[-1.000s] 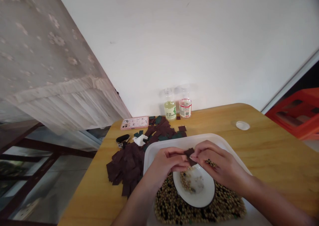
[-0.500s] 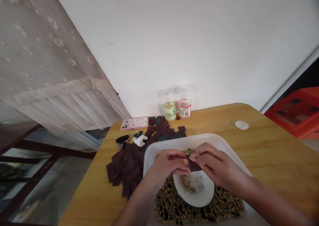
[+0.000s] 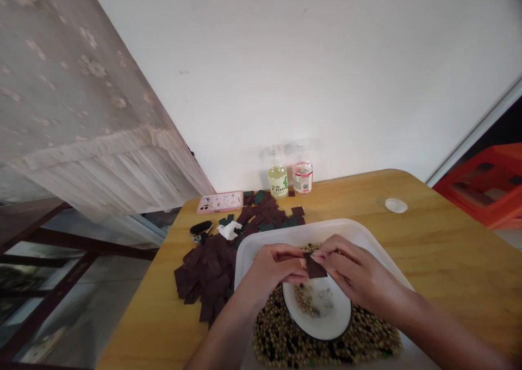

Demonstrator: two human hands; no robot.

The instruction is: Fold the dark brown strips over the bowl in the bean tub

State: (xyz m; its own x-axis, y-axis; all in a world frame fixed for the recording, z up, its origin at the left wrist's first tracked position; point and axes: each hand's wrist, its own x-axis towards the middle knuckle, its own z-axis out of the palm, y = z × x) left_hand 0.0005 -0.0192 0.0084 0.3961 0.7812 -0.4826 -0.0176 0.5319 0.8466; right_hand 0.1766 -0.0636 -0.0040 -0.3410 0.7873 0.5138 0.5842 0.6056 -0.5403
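Between my two hands is a small dark brown square (image 3: pixel 316 267), thin like cloth or sandpaper; I cannot tell which. My left hand (image 3: pixel 281 264) pinches its left edge, and the fingertips of my right hand (image 3: pixel 345 261) close on its upper right corner. Below it a white bowl (image 3: pixel 332 326) holds some small tan beads (image 3: pixel 304 299) and a little cloudy liquid or clear pieces. Around the bowl, many round tan and dark beads (image 3: pixel 277 332) fill a white tray (image 3: pixel 248 245). Whether a bead is in my fingertips is hidden.
Left of the tray lies a heap of dark brown squares (image 3: pixel 207 272), with a white crumpled tissue (image 3: pixel 229 230), a black key fob (image 3: pixel 200 227) and a pink phone (image 3: pixel 220 202) behind. Two bottles (image 3: pixel 278 180) stand by the wall. A white lid (image 3: pixel 396 205) rests at right.
The brown square has shifted slightly left and tilted, showing more of its face between my fingers. Both hands stay nearly in place above the bowl.
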